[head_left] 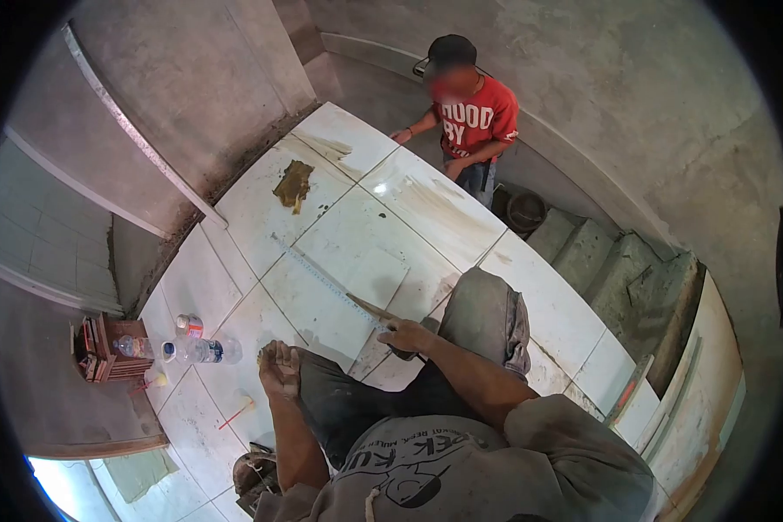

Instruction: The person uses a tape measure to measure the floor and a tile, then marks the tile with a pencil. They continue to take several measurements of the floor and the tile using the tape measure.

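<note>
Bare grey plaster walls (600, 70) surround you, and you sit on a white tiled floor (339, 252) smeared with brown in places. Rough concrete stairs (613, 270) lie beyond its edge to your right. Ahead, past that edge, stands a person in a red shirt (474, 117), near a dark bucket (525, 211). To your left, a small brown wooden rack (113, 348) stands by the wall, with clear plastic bottles (202, 351) grouped just beside it. A flat brown scrap (293, 185) lies on the tiles ahead.

Your right hand (406, 336) is closed around the near end of a narrow brown strip (370, 307), close to your right knee. A pale measuring tape (322, 277) runs from beside that hand across the tiles, away from you; whether you grip it too, you can't tell from here. Your left hand (280, 370) is loosely open beside your left knee, fingers slightly curled.
</note>
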Demonstrator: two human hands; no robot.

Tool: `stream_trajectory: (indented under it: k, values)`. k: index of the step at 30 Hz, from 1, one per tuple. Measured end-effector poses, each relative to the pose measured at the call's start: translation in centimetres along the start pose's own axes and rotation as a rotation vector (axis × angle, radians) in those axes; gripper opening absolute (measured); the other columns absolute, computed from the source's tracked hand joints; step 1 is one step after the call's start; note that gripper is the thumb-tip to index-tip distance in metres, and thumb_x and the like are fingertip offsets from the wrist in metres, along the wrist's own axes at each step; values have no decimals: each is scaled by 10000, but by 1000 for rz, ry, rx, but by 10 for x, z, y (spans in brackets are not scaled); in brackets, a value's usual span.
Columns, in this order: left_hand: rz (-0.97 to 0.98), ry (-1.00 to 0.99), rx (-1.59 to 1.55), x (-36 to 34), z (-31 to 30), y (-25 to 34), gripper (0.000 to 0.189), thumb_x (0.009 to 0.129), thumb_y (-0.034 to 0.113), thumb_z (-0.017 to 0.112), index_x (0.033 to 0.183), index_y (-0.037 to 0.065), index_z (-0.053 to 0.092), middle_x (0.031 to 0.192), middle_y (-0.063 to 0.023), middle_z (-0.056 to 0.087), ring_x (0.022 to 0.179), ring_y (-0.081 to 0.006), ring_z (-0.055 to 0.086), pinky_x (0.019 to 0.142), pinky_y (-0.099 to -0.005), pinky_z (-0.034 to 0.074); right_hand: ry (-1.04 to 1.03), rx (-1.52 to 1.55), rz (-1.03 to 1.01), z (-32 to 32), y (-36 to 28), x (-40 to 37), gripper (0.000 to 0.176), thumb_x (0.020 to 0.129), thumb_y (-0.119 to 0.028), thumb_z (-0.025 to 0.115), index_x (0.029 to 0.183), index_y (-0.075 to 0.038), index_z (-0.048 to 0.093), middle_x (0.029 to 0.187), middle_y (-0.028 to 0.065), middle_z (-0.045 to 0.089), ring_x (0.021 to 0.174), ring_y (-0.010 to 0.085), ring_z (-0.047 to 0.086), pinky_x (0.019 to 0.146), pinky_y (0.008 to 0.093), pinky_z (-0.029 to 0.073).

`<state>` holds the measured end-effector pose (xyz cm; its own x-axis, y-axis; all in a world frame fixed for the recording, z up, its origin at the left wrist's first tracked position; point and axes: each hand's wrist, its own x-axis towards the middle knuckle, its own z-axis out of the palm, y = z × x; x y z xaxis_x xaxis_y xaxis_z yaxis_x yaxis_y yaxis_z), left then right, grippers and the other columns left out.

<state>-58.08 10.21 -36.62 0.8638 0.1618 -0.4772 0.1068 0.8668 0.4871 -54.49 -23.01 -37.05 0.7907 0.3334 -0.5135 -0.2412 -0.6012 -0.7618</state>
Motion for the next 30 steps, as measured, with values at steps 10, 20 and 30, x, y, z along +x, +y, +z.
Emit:
stream_trajectory:
  k: [10, 20, 30]
  values:
    - [-53, -53, 16, 22, -5, -4, 274, 906, 263, 513, 1000, 17, 590, 945, -118, 650, 878, -235, 639, 817, -427, 524, 56, -14, 51, 4, 6, 0, 553, 771, -498, 568, 1095, -50, 582, 1056, 196, 600, 1004, 302, 571, 848, 373, 443]
    - [-54, -87, 16, 20, -6, -4, 286, 900, 276, 528, 1013, 20, 585, 942, -109, 646, 871, -235, 635, 812, -421, 525, 43, -32, 48, 2, 0, -3, 588, 767, -512, 561, 1116, -39, 570, 1095, 208, 587, 1042, 311, 556, 880, 370, 432]
    - [-24, -7, 85, 13, 5, -7, 273, 907, 274, 522, 1009, 26, 574, 917, -94, 632, 844, -215, 623, 788, -387, 530, -2, -53, 39, 2, -3, -5, 628, 766, -508, 560, 1169, -28, 533, 1118, 212, 576, 1049, 315, 554, 882, 375, 433]
